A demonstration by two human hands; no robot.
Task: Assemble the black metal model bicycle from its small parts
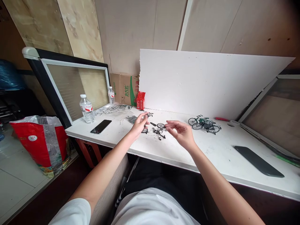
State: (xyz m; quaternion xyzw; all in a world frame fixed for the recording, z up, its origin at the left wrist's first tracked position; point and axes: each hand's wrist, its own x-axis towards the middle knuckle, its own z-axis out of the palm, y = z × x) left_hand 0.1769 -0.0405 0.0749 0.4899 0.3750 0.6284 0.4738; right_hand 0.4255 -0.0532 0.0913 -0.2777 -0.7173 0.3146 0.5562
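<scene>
My left hand [140,124] is closed on a small black part [149,115] a little above the white table [131,143]. To its right my right hand [180,132] has thumb and fingertips pinched together; what they hold, if anything, is too small to name. A small black spoked wheel [161,125] lies just left of those fingertips. Below it on the table is a black model bicycle frame [159,132] with small pieces around it. Another wheel [144,131] shows under my left hand. Assembled model bicycles [204,124] stand further right.
Water bottles [87,109], a phone [101,126] and black part frames [114,108] are at the left. A cardboard box [124,89] and red carton [141,100] stand behind. A dark flat object [259,161] and red-handled tool [222,119] lie right.
</scene>
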